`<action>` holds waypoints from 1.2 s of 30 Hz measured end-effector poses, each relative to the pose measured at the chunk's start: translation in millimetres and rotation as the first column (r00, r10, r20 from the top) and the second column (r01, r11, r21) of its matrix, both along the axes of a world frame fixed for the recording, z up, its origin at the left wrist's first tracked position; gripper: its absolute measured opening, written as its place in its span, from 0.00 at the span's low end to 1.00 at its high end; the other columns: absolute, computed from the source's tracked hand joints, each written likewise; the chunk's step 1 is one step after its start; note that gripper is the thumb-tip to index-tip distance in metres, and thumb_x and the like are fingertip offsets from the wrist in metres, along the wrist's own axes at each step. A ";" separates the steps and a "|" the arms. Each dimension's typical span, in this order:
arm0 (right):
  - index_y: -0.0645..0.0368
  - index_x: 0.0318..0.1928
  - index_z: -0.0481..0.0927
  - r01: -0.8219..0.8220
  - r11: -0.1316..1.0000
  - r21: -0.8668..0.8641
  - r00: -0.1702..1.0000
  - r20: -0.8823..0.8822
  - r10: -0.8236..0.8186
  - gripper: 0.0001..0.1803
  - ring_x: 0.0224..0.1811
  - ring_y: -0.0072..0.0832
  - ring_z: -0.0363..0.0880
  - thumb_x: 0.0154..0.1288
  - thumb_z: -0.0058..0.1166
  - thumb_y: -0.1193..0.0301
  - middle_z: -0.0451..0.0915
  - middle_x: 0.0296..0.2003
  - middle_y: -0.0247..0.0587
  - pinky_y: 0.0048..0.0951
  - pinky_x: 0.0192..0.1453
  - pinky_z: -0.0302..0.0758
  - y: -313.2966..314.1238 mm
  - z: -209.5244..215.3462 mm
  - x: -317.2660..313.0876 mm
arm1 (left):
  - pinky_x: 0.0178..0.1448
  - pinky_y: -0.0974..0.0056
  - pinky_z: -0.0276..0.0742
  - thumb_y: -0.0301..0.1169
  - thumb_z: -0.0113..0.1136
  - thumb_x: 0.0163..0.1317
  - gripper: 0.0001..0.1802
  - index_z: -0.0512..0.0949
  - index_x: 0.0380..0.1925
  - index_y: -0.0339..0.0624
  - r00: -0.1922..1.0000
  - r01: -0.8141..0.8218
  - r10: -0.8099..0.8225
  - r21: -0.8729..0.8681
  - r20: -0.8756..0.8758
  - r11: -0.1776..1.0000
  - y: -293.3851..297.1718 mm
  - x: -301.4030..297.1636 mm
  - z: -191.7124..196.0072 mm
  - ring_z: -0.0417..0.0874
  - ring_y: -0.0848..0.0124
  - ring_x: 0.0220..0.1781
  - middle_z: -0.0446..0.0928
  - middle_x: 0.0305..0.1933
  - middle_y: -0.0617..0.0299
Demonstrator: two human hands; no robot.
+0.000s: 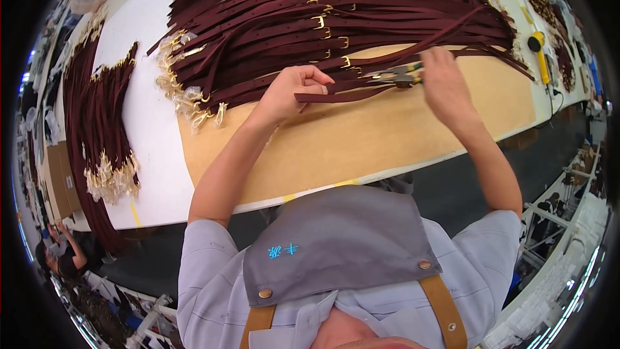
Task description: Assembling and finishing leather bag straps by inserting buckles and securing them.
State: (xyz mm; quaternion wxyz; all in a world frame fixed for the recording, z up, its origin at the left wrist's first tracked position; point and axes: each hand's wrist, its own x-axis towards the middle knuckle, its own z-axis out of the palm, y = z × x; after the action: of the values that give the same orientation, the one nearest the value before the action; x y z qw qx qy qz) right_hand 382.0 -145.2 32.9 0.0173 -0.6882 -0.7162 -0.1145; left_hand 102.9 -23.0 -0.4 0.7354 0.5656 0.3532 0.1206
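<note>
Left hand [292, 90] fingers pinch one maroon strap [336, 96]; right hand [442, 84] fingers grip pliers [395, 77] at its buckle end; large strap pile [323, 19] beyond remains.

Bench surroundings: straps, board, tools

A big heap of dark maroon straps [361, 6] with gold buckles spreads across the far part of a tan board [361, 142], which lies on the white table [145, 123]. A second bundle of maroon straps [97, 123] lies well apart on the left side of the table. A yellow-handled tool [539, 55] with a cord rests at the far right. A cardboard box [59, 178] stands at the left edge.
</note>
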 end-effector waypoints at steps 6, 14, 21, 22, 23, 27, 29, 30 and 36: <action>0.64 0.50 0.74 0.108 0.994 -0.028 0.990 -0.089 -0.110 0.20 0.57 0.45 0.71 0.58 0.62 0.71 0.74 0.49 0.50 0.38 0.55 0.71 -32.1 -2.2 32.0 | 0.19 0.77 0.56 0.26 0.60 0.57 0.09 0.77 0.36 0.34 1.000 0.028 -0.028 -0.022 0.007 0.999 -4.6 -3.9 -11.5 0.66 0.86 0.16 0.76 0.21 0.68; 0.61 0.39 0.75 -0.412 0.889 0.198 0.532 -0.741 0.411 0.15 0.42 0.40 0.72 0.52 0.66 0.73 0.72 0.36 0.42 0.38 0.46 0.73 30.1 -11.5 -136.6 | 0.20 0.75 0.60 0.25 0.58 0.57 0.06 0.77 0.35 0.36 1.000 -0.005 0.007 -0.077 0.025 0.997 -10.1 -14.0 -13.8 0.68 0.85 0.19 0.77 0.26 0.70; 0.62 0.38 0.73 -0.475 0.880 0.018 0.356 -0.910 0.211 0.11 0.35 0.33 0.77 0.59 0.62 0.75 0.76 0.34 0.40 0.31 0.40 0.74 37.1 -2.6 -134.4 | 0.19 0.77 0.58 0.25 0.59 0.59 0.07 0.75 0.36 0.34 1.000 -0.020 0.023 -0.124 0.021 0.992 -7.5 -32.4 -7.3 0.68 0.84 0.16 0.77 0.23 0.65; 0.63 0.38 0.73 -0.423 0.905 -0.044 0.202 -0.978 0.047 0.10 0.34 0.28 0.79 0.61 0.61 0.74 0.77 0.33 0.38 0.29 0.38 0.75 38.5 -1.5 -129.8 | 0.19 0.77 0.59 0.23 0.57 0.58 0.07 0.75 0.36 0.34 1.000 0.013 -0.012 -0.117 0.013 0.993 -6.8 -31.9 -4.2 0.67 0.84 0.16 0.79 0.24 0.64; 0.64 0.38 0.73 -0.373 0.920 -0.119 0.031 -0.993 -0.116 0.09 0.33 0.24 0.80 0.63 0.60 0.74 0.78 0.32 0.37 0.26 0.36 0.75 40.6 1.3 -125.4 | 0.19 0.77 0.59 0.23 0.57 0.58 0.07 0.75 0.36 0.34 1.000 0.001 0.000 -0.118 0.008 0.993 -5.8 -31.5 -0.9 0.67 0.84 0.16 0.79 0.24 0.64; 0.65 0.43 0.73 -0.244 0.965 -0.100 -0.234 -0.959 -0.159 0.07 0.37 0.22 0.82 0.69 0.53 0.74 0.80 0.35 0.38 0.20 0.40 0.77 64.0 16.9 -101.3 | 0.18 0.77 0.56 0.25 0.58 0.57 0.08 0.75 0.38 0.36 1.000 0.026 -0.024 -0.104 0.017 0.994 -4.5 -33.6 2.6 0.64 0.85 0.14 0.84 0.33 0.55; 0.67 0.49 0.73 -0.319 0.943 -0.098 -0.232 -0.956 -0.178 0.13 0.39 0.25 0.82 0.71 0.51 0.70 0.81 0.36 0.40 0.24 0.44 0.77 75.2 21.6 -96.4 | 0.18 0.77 0.57 0.24 0.58 0.56 0.09 0.76 0.38 0.36 0.999 -0.024 0.021 -0.115 -0.026 0.993 -2.0 -35.8 12.7 0.64 0.84 0.14 0.84 0.33 0.55; 0.67 0.52 0.75 -0.374 0.921 -0.112 -0.182 -0.965 -0.191 0.17 0.43 0.26 0.82 0.70 0.53 0.66 0.81 0.38 0.41 0.26 0.48 0.77 77.9 20.5 -90.0 | 0.18 0.77 0.57 0.24 0.58 0.57 0.09 0.76 0.39 0.36 0.999 -0.044 0.041 -0.111 -0.027 0.993 -0.5 -38.0 15.9 0.63 0.84 0.14 0.84 0.32 0.53; 0.63 0.46 0.79 -0.413 0.853 -0.319 0.529 -0.846 -0.060 0.16 0.44 0.26 0.78 0.61 0.62 0.68 0.81 0.41 0.35 0.29 0.51 0.74 61.0 15.3 -50.9 | 0.19 0.76 0.58 0.22 0.60 0.56 0.09 0.77 0.39 0.35 0.994 -0.073 0.083 -0.135 0.076 0.988 14.7 -52.0 31.5 0.63 0.84 0.14 0.84 0.32 0.51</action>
State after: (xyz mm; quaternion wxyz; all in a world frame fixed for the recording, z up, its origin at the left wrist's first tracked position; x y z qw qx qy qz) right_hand 331.0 -84.3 48.2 0.1940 -0.5600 -0.6930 0.4105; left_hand 50.9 -8.2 31.1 0.7796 0.4962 0.3519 0.1488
